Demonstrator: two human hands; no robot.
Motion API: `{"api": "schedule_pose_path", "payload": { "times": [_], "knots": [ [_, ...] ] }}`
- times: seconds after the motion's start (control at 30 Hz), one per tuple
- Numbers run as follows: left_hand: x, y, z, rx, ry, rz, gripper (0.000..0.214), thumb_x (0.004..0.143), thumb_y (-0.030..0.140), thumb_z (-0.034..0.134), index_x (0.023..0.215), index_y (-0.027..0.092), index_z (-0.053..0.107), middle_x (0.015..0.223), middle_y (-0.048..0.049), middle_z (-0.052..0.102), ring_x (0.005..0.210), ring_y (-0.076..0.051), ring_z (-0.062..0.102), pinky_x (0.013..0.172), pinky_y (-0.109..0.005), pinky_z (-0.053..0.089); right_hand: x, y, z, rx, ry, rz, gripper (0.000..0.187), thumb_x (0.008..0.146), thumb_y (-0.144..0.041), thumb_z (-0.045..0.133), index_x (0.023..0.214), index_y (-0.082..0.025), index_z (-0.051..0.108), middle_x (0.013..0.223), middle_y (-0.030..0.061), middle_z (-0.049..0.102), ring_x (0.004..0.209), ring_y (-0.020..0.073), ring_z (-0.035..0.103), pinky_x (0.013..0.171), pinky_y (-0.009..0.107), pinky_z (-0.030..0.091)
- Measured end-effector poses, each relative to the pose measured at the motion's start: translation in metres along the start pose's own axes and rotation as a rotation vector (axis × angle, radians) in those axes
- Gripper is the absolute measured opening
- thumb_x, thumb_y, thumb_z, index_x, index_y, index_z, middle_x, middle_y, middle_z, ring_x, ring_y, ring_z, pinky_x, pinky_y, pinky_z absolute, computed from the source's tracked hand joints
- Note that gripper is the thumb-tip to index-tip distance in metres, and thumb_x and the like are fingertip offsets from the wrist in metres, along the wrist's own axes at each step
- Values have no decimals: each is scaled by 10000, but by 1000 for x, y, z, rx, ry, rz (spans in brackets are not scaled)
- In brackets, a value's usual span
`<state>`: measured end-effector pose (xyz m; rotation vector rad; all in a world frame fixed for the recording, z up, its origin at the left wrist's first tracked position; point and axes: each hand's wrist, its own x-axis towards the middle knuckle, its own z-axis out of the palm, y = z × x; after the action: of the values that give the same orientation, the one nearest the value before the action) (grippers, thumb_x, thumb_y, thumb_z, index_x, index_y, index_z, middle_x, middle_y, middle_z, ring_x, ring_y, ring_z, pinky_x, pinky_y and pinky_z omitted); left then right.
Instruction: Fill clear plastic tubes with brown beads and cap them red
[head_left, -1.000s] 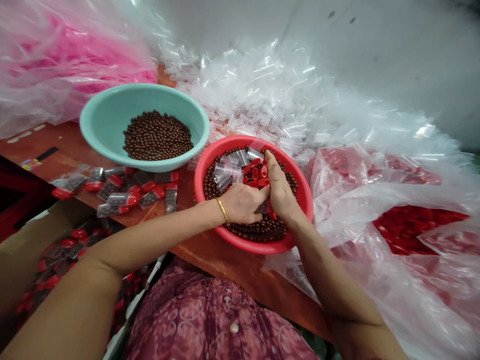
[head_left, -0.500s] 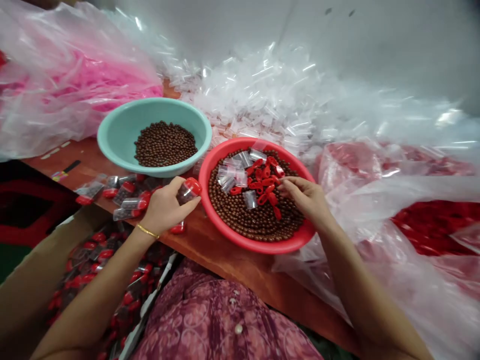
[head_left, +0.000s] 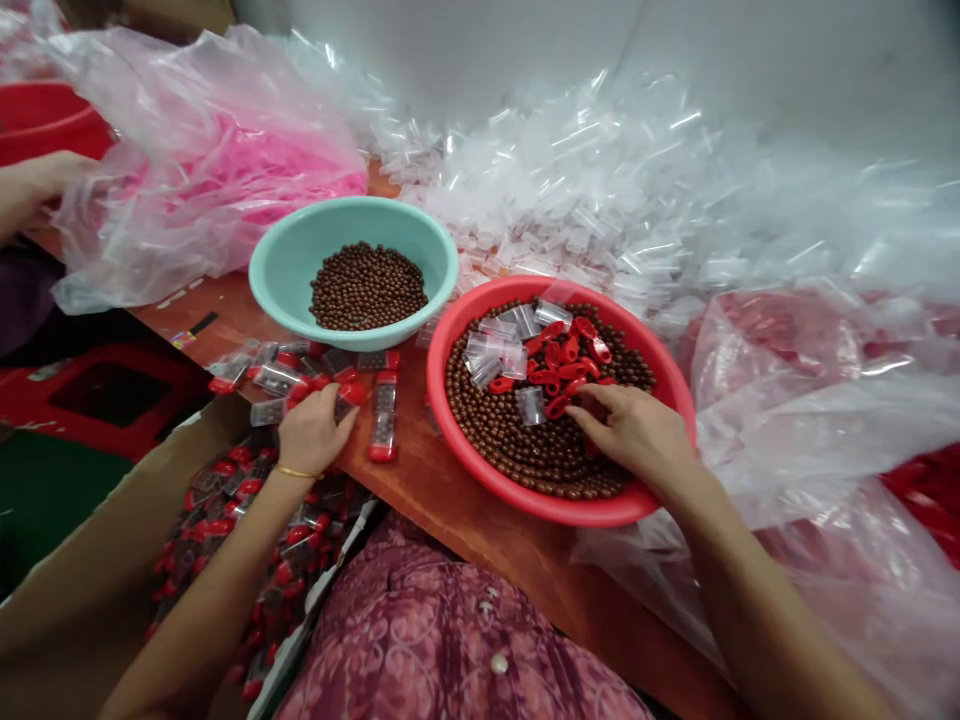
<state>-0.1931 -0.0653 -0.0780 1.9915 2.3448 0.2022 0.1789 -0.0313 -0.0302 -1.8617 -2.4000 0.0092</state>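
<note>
My left hand (head_left: 309,432) is at the table's edge, its fingers closed around a small clear tube with a red cap (head_left: 351,391). Beside it lies a cluster of similar red-capped tubes (head_left: 279,380) with dark balls inside; one tube (head_left: 384,412) lies apart, nearer the red basin. Over the red basin (head_left: 480,474), my right hand (head_left: 637,428) pinches at a red plastic cap (head_left: 556,407). Brown balls (head_left: 517,455) fill the bottom of that basin. On top of them rest several loose red caps (head_left: 571,352) and empty clear tubes (head_left: 491,350).
Behind the cluster stands a turquoise bowl (head_left: 274,270) of brown balls. Clear tubes (head_left: 540,190) are heaped along the wall. Plastic bags hold pink pieces (head_left: 247,165) and red pieces (head_left: 926,490). A cardboard box (head_left: 97,545) of filled tubes is below. Another person's hand (head_left: 49,190) shows at left.
My left hand has carried its tube left, from the red basin's rim to the cluster. My right hand is lower over the caps. The view has turned left, revealing another person's hand.
</note>
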Motion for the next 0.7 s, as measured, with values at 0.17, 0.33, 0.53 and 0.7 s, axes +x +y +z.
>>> {"api": "schedule_pose_path", "payload": {
  "times": [0.17,0.33,0.53,0.7],
  "knots": [
    [-3,-28,-12,195,-42,40,500,828,476,376,1134,123,554,915,-167,645,868,-334,616,710,-393,458,4,-3,6,-84,-93,-82,245,816,-371,532,935,-203,665,898,82,666,817,213,618,616,287,439],
    [-13,-8,-30,204,-67,147,526,822,527,404,1134,139,572,982,-160,602,937,-317,578,777,-398,445,5,3,15,10,-97,-92,303,843,-394,471,946,-189,668,903,91,664,807,223,627,641,314,465],
    [20,24,-12,52,110,142,517,834,502,421,1183,143,551,1240,-192,507,1145,-339,474,932,-451,376,6,7,18,44,-110,-125,336,843,-418,442,930,-186,670,879,96,686,798,244,648,649,340,487],
    [63,-5,-16,63,101,-184,620,784,508,472,1218,67,509,1265,-244,476,1203,-390,424,982,-492,337,8,5,13,91,-162,-117,348,842,-403,432,938,-173,675,934,124,704,830,258,664,696,350,506]
  ]
}}
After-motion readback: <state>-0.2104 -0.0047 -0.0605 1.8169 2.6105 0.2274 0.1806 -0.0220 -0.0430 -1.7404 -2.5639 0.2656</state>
